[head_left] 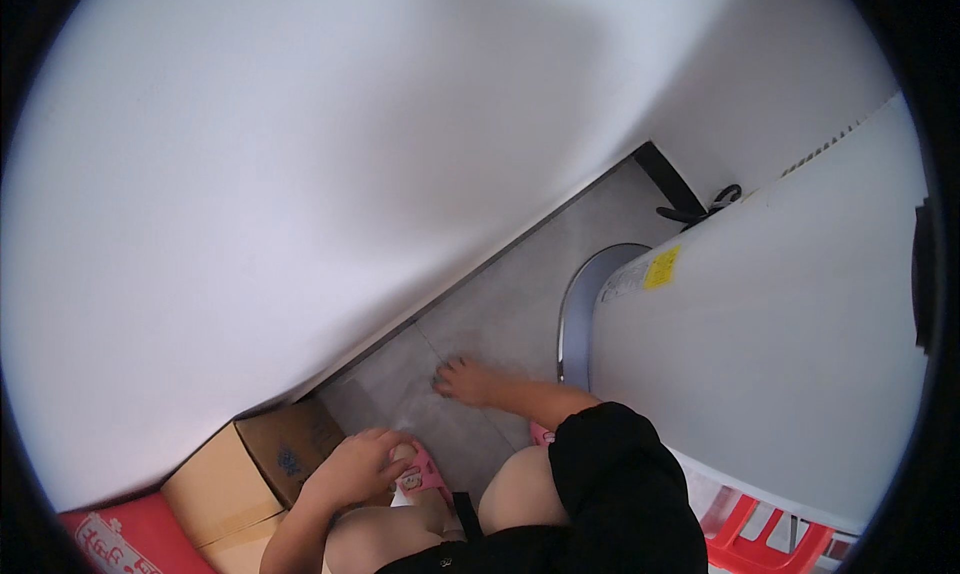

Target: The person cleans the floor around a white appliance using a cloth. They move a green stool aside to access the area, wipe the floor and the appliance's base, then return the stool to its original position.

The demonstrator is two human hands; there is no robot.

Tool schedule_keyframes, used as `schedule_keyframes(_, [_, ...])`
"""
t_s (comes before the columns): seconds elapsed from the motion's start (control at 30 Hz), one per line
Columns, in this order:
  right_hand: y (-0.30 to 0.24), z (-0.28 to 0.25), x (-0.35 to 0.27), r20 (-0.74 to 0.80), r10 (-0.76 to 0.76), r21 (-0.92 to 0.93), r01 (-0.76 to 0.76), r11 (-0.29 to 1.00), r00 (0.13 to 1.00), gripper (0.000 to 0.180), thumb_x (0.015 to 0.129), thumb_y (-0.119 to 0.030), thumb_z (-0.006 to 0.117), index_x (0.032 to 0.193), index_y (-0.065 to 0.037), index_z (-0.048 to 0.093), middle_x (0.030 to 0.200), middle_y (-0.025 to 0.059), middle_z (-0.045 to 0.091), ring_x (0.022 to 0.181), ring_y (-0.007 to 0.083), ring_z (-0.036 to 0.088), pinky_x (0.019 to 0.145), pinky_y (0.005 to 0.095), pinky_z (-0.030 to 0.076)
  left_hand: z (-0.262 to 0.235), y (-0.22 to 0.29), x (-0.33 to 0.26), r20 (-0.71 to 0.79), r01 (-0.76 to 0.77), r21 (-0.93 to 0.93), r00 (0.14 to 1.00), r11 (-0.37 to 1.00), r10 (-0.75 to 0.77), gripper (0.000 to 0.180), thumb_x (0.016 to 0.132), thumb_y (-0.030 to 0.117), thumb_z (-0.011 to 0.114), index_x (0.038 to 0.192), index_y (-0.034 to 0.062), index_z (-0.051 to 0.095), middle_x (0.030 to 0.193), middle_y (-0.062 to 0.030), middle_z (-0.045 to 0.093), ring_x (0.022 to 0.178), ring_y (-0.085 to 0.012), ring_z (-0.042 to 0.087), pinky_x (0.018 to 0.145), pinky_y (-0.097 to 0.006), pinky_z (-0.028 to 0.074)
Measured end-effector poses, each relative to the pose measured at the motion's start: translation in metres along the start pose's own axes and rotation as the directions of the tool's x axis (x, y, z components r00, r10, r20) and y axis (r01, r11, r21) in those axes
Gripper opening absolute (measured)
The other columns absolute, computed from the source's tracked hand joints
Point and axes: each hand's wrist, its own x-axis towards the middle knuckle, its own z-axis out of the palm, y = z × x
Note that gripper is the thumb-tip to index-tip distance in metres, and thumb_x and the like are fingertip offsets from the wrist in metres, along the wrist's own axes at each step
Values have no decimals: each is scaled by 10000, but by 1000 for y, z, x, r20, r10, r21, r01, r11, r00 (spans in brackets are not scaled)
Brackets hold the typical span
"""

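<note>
Crouching low-centre of frame: left hand (355,466) curling loosely over pink slipper (424,474) toe beside cardboard box (290,444), gripping nothing firmly; right hand (466,382) pressing open, fingers spread, on grey floor tile (500,314). Nothing lifted yet.

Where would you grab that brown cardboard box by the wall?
Probably by the upper edge of the cardboard box, coming from above: its top faces up, while the wall and a red bag crowd its sides. The left hand rests at its near corner.
</note>
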Motion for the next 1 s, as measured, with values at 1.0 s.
schedule_keyframes(1.0, [27, -16, -60, 70, 513, 27, -516, 856, 855, 327, 691, -193, 570, 1013, -143, 550, 1024, 142, 467, 992, 310, 445, 801, 456, 376, -13, 0, 18, 14, -78, 54, 997, 995, 78, 236, 784, 204, 563, 962, 50, 581, 931, -161, 578, 896, -337, 541, 754, -394, 439])
